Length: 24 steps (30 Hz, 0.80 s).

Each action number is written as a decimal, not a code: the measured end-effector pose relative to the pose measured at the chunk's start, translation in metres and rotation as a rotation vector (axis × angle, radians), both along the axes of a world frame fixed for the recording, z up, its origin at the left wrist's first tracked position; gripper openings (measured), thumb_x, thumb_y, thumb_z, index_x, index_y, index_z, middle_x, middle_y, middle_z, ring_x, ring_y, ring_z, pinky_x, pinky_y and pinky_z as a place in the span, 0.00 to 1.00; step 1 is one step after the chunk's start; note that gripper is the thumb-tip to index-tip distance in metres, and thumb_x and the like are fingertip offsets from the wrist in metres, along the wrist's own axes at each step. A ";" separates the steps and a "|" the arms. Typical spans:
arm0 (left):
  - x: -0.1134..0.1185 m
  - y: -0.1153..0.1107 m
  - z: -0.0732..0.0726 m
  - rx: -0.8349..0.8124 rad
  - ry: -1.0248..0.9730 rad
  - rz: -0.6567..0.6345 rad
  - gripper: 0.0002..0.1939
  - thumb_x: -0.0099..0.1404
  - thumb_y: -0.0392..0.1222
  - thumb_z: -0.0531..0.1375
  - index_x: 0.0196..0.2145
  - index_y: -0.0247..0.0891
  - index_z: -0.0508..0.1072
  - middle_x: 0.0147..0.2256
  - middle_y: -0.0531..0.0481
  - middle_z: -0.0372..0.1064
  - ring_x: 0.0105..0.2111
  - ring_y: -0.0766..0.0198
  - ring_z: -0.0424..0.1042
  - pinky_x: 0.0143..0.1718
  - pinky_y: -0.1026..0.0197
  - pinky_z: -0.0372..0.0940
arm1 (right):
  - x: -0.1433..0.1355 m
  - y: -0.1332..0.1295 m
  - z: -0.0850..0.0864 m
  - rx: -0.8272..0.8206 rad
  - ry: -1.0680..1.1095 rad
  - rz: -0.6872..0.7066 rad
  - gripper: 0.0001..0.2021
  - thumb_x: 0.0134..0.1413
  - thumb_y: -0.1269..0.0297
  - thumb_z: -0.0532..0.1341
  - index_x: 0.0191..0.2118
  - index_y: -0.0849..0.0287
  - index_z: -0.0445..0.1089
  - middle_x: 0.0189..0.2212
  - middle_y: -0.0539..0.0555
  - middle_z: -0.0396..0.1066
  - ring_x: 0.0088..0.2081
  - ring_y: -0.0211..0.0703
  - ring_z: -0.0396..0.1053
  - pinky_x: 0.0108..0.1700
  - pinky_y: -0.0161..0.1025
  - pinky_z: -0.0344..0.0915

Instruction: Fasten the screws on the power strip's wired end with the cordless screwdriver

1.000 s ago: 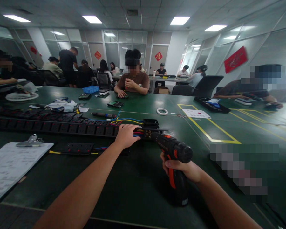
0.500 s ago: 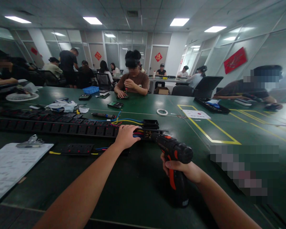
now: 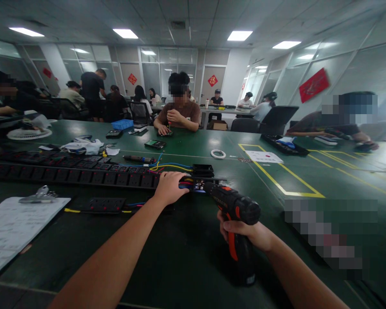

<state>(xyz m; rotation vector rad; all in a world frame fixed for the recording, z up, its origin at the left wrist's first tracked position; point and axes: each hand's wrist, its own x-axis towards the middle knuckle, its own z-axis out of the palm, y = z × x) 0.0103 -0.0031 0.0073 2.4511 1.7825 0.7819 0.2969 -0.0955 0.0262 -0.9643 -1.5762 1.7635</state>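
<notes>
A long black power strip point(image 3: 98, 174) with a row of sockets runs in from the left. Its right end is open, showing coloured wires and a small metal-and-white terminal part point(image 3: 199, 185). My left hand point(image 3: 171, 187) is closed over the strip near that end, with the fingers on the far side partly hidden. My right hand point(image 3: 244, 229) grips the handle of a black and orange cordless drill point(image 3: 233, 206). The drill's nose points left at the terminal part; whether its tip touches cannot be made out. Bluish light falls on the metal there.
A clipboard with papers point(image 3: 25, 227) lies at the left, beside a short socket section point(image 3: 106, 205). Beyond the strip are a dark pen-like tool point(image 3: 138, 159), an open black box point(image 3: 203, 170) and a white tape ring point(image 3: 218, 153). A person point(image 3: 180, 109) works across the table.
Light now shines on the terminal part at the drill's nose, where it was dim before. The view has tilted slightly; both hands keep nearly the same places.
</notes>
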 end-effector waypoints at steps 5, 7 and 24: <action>-0.001 0.003 -0.004 0.007 0.000 0.001 0.29 0.62 0.55 0.69 0.59 0.48 0.73 0.60 0.47 0.72 0.60 0.47 0.67 0.64 0.44 0.52 | 0.002 0.001 -0.003 -0.006 -0.004 0.013 0.21 0.47 0.51 0.74 0.38 0.59 0.69 0.26 0.50 0.73 0.29 0.43 0.71 0.32 0.38 0.66; -0.001 0.003 -0.004 0.006 0.003 0.002 0.29 0.62 0.55 0.69 0.59 0.48 0.73 0.60 0.47 0.72 0.60 0.47 0.67 0.64 0.43 0.52 | 0.002 0.001 -0.004 -0.008 0.005 0.013 0.21 0.47 0.51 0.74 0.38 0.59 0.69 0.27 0.50 0.73 0.29 0.43 0.71 0.33 0.38 0.67; 0.001 0.000 0.000 0.000 0.010 0.012 0.27 0.62 0.53 0.69 0.58 0.47 0.73 0.59 0.48 0.73 0.60 0.48 0.68 0.63 0.44 0.53 | 0.001 0.002 -0.003 -0.009 -0.016 0.005 0.22 0.46 0.50 0.75 0.38 0.59 0.69 0.26 0.50 0.73 0.28 0.42 0.71 0.32 0.37 0.67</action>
